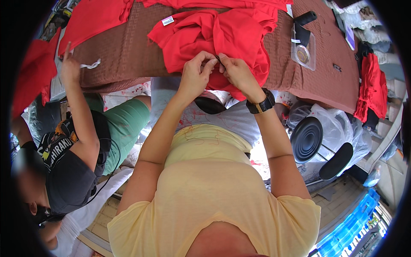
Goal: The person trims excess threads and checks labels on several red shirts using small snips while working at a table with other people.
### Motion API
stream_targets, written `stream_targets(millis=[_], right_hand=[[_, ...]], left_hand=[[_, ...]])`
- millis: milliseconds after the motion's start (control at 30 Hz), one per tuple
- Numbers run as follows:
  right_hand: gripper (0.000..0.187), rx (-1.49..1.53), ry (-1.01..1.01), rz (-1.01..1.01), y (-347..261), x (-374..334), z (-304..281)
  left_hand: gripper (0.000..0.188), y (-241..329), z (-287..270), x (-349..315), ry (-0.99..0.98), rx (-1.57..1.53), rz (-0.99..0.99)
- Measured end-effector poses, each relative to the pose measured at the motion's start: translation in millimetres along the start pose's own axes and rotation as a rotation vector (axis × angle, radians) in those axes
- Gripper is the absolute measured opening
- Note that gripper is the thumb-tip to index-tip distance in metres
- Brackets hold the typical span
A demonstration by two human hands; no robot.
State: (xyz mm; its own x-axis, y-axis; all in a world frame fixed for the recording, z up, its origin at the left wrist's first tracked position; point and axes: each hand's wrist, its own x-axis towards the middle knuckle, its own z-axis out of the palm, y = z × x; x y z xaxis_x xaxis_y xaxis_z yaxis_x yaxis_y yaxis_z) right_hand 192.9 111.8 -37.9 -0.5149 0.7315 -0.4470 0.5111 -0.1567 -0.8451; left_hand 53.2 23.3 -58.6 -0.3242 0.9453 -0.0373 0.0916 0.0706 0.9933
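Note:
A crumpled red garment [222, 36] lies on a table covered with a brown cloth [124, 53], its lower edge hanging over the near side. My left hand [197, 70] and my right hand [235, 70] meet at that hanging edge. Both pinch the red fabric with thumb and fingertips, close together, and a small dark thing shows between the fingertips. A black watch sits on my right wrist. Red threads lie on my lap.
A person sits at my left, one hand [68, 64] raised at the table edge by a white strip. More red garments [92, 17] lie at the far left and on the right [372, 88]. A clear box [303, 51], a black stool [306, 139] and plastic bags are at the right.

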Motion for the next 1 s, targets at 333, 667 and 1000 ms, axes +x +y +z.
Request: stream_targets(millis=[333,667,1000], right_hand=[[0.054,0.412,-0.084,0.138,-16,-28,-16],[0.061,0.1,0.005,-0.02,-8,-34,-7],[0.056,-0.231,0.09,0.01,-22,-41,6]], left_hand=[[0.019,-5,-1,-1,0.044,-0.14,0.004],[0.01,6,2,-4,0.088,0.201,0.036],[0.009,3,2,-7,0.071,0.048,-0.023]])
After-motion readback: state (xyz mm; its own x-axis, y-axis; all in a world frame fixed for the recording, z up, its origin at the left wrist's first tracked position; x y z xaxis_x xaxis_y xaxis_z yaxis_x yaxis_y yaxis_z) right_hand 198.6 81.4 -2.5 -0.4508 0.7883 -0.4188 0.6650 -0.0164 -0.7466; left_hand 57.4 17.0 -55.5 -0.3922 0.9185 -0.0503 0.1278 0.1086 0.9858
